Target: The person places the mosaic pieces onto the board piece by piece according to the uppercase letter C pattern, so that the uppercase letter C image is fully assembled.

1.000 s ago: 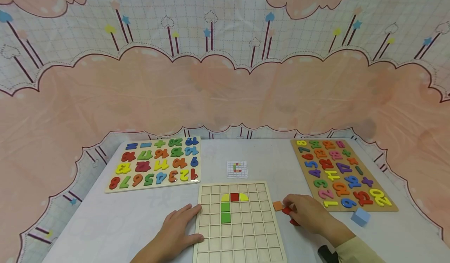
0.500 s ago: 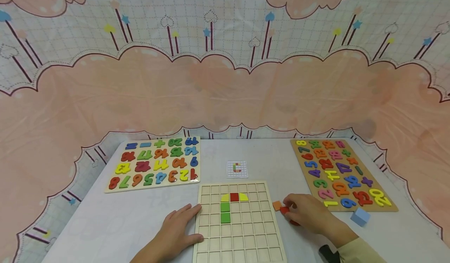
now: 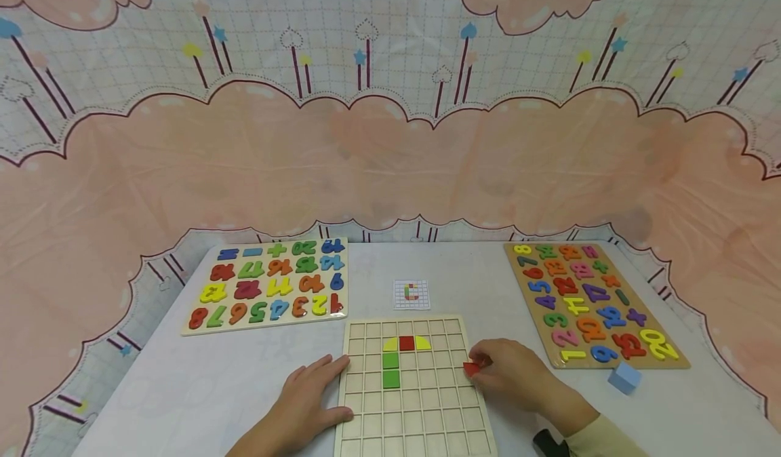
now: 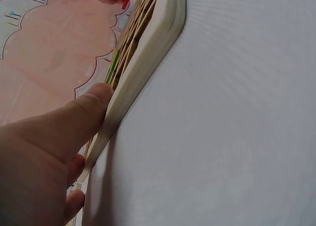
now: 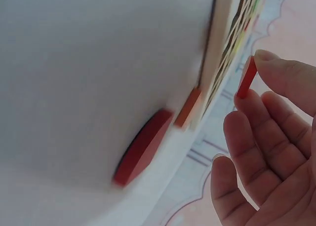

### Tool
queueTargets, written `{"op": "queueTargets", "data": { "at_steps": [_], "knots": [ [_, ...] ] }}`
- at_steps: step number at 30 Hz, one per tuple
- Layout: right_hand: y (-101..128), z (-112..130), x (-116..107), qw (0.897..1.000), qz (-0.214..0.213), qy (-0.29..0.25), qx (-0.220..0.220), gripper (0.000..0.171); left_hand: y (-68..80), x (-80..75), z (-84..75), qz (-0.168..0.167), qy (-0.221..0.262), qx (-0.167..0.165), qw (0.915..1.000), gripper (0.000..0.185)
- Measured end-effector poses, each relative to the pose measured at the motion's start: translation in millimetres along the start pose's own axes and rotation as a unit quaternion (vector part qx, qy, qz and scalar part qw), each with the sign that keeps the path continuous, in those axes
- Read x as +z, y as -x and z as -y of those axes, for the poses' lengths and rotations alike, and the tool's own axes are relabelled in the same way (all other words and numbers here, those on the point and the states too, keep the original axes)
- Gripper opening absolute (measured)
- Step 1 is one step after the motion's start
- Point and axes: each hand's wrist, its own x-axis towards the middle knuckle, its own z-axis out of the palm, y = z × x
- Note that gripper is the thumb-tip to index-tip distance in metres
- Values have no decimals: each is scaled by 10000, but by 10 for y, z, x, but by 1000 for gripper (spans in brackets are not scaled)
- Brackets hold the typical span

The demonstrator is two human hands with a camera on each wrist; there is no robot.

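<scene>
The right hand (image 3: 518, 374) pinches a red tile (image 3: 471, 368) by its thin edges between thumb and fingertip, over the right edge of the grid board (image 3: 415, 389). It looks like a light, stiff, flat wooden piece with a smooth painted face, so an edge pinch seems the surest hold (the faces would likely slip). The left hand (image 3: 305, 403) lies flat on the table (image 3: 244, 375), fingers straight and together against the board's left rim, thumb at its near edge. An orange tile (image 5: 188, 107) and a red disc (image 5: 143, 147) lie on the table beside the board.
</scene>
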Motion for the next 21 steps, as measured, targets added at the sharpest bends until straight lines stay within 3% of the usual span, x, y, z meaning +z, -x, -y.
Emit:
{"op": "queueTargets", "data": {
  "at_steps": [10, 21],
  "knots": [
    [-70, 209, 93, 9976, 89, -17, -680, 18, 4, 1, -2, -18, 34, 40, 10000, 84],
    [-152, 455, 208, 9941, 154, 22, -1069, 17, 5, 9, 10, -30, 40, 62, 10000, 84]
  ]
}}
